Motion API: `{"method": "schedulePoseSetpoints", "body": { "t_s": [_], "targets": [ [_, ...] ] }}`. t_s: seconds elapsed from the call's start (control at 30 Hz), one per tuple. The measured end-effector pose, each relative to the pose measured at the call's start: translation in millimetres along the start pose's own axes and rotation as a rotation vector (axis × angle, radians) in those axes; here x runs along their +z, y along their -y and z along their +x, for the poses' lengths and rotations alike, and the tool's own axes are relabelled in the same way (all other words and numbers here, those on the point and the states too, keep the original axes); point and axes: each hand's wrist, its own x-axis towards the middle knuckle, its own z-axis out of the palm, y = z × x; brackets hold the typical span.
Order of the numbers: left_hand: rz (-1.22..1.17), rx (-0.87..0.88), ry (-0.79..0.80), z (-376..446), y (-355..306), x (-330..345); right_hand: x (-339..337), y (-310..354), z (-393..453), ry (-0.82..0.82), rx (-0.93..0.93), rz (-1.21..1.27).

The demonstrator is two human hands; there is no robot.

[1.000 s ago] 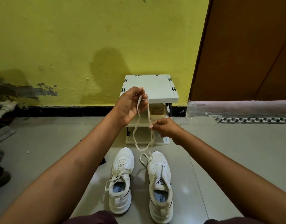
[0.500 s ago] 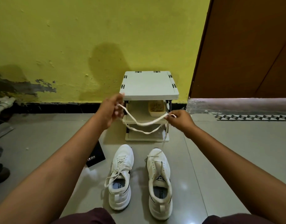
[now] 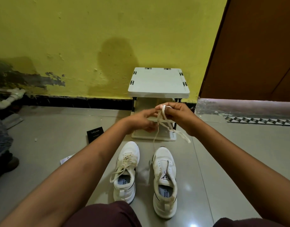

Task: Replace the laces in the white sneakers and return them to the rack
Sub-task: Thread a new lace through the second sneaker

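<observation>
grey floor tiles (image 3: 223, 161) fill the lower frame, meeting a yellow wall (image 3: 91, 38) with peeling paint at left and a brown door (image 3: 255, 54) at upper right. against the wall, just above centre, stands a small white rack (image 3: 158, 82) with lower shelves. two white sneakers sit side by side on the floor at lower centre, toes toward the rack: the left sneaker (image 3: 126, 171) is laced, its lace ends loose, while the right sneaker (image 3: 165, 181) shows no lacing across its tongue. in front of the rack's shelves, the right hand (image 3: 177, 114) pinches a bunched white lace (image 3: 164, 122) between thumb and curled fingers (loops and one end dangle below it). the left hand (image 3: 142, 120) reaches to the lace beside it, fingers mostly extended; whether it grips the lace cannot be told. a black booklet (image 3: 95, 134) lies on the floor at centre left.
</observation>
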Motion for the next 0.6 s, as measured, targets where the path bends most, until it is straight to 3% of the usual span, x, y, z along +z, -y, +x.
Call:
{"method": "schedulePoseSetpoints", "body": {
  "t_s": [0.07,0.13,0.27,0.37,0.5,0.6],
  "targets": [
    [0.066,-0.031,0.088,2.6,-3.7,7.4,0.3,0.2,0.0,-0.058,0.001,-0.053],
    [0.104,-0.059,0.12,3.8,-2.0,10.6,-2.0,-1.4,2.6,-0.23,-0.004,-0.087],
    [0.116,-0.119,0.031,-0.9,16.7,-2.4,-22.9,-6.4,5.6,-0.669,0.052,-0.011],
    [0.101,-0.146,-0.069,-8.1,31.8,-17.0,-36.0,-12.6,6.4,-0.894,0.081,-0.055],
    [0.21,-0.204,-0.092,-15.0,40.4,-25.8,-42.3,-14.3,8.4,-1.079,0.086,-0.116],
    [0.283,-0.267,-0.088,-17.7,45.1,-28.7,-46.4,-13.2,7.4,-1.068,0.103,-0.096]
  ]
}}
